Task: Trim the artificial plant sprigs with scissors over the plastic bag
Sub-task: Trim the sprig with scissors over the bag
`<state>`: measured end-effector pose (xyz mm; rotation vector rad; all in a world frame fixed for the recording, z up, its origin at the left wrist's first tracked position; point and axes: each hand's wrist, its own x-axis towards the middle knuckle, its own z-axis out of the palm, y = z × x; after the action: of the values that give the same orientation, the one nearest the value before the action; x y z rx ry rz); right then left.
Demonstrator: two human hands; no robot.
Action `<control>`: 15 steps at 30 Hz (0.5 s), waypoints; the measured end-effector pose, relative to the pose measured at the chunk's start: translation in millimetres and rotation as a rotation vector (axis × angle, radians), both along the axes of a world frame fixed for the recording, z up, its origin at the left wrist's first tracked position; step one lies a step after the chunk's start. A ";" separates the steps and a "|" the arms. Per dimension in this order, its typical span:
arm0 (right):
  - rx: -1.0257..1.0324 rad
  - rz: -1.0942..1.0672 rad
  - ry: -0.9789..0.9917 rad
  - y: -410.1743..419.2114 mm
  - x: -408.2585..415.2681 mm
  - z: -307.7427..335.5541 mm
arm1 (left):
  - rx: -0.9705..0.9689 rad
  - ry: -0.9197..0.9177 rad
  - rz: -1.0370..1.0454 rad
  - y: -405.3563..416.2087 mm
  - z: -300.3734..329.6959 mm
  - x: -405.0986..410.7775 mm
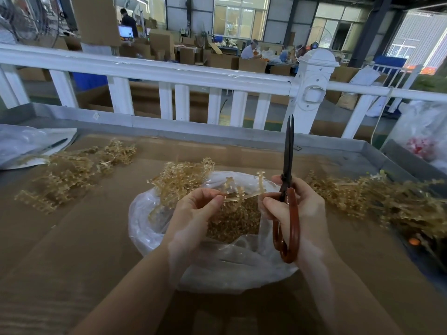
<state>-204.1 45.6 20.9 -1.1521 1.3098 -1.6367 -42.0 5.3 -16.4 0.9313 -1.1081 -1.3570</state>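
A: Where are the hands?

B: Both are over the clear plastic bag point(154, 228) near the middle of the cardboard-covered table point(72, 238). The left hand point(193, 211) pinches one end of a pale tan sprig point(238, 193) between thumb and fingertips. The right hand point(300, 211) has its fingers curled round the reddish handles of the scissors point(287, 189), and its fingertips also touch the sprig's other end.

A: How do the scissors stand?

B: Upright, dark blades pointing to the far side and closed together, handles hanging down below the palm.

A: And the sprig?

B: It lies roughly level between the two hands, above the bag's open mouth, small branchlets sticking up.

A: What's in the bag?

B: A heap of small tan trimmed pieces point(232, 221). A bunch of sprigs point(181, 177) leans over its far left rim.

A: Anything else on the table?

B: A loose pile of sprigs point(70, 175) on the far left, another larger pile point(377, 199) on the right. A white railing point(169, 73) runs along the far edge.
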 end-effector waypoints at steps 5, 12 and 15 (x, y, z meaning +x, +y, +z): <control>-0.016 -0.011 0.037 0.2 -2.2 0.5 | 0.012 -0.014 -0.019 -1.0 1.8 4.7; -0.063 -0.014 0.082 1.2 -1.9 -3.5 | 0.162 0.191 -0.090 -1.8 5.2 6.5; -0.079 0.003 0.104 0.9 -1.2 -3.4 | 0.172 0.195 -0.073 -1.3 6.6 5.8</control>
<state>-205.3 46.5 17.5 -1.3013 1.3177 -1.6586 -36.2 3.9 -9.8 0.8665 -0.8947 -1.5872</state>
